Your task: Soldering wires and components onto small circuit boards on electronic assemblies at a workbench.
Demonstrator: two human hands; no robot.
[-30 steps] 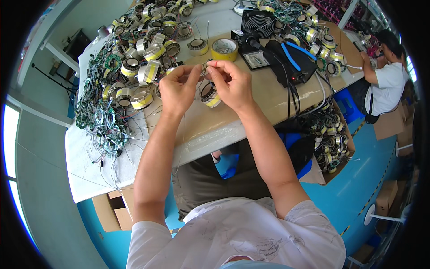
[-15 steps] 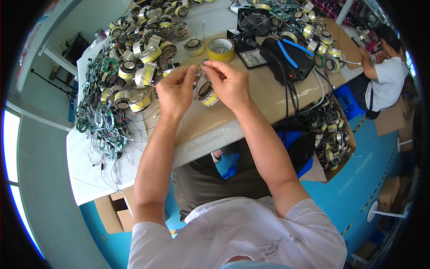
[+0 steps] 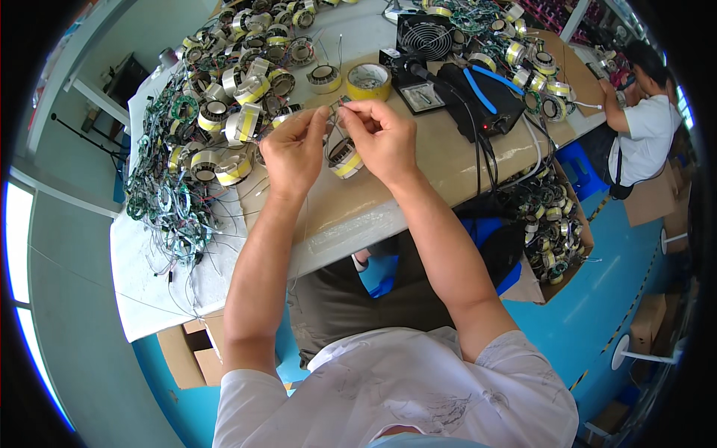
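Note:
Both hands are raised over the brown mat, fingertips close together. My left hand (image 3: 293, 155) pinches a thin wire between thumb and forefinger. Facing it, my right hand (image 3: 387, 143) pinches at the wire ends too; the tips are too small to make out exactly. Below and between the hands lies a ring-shaped motor coil (image 3: 344, 158) with yellow tape round it, and fine wires run up from it toward my fingers. Just beyond my hands sit another taped coil (image 3: 324, 78) and a roll of yellow tape (image 3: 368, 82).
Heaped coils (image 3: 246, 89) and tangled green circuit rings (image 3: 175, 213) fill the left. Blue-handled pliers (image 3: 480, 91) rest on a black box (image 3: 493, 119) with cables, near a fan unit (image 3: 424, 37). A carton of coils (image 3: 556, 231) stands right; a person (image 3: 646, 123) sits beyond.
My right hand has shifted very slightly right, and the coil between the hands has tilted a little. The pinched fingers keep their grip.

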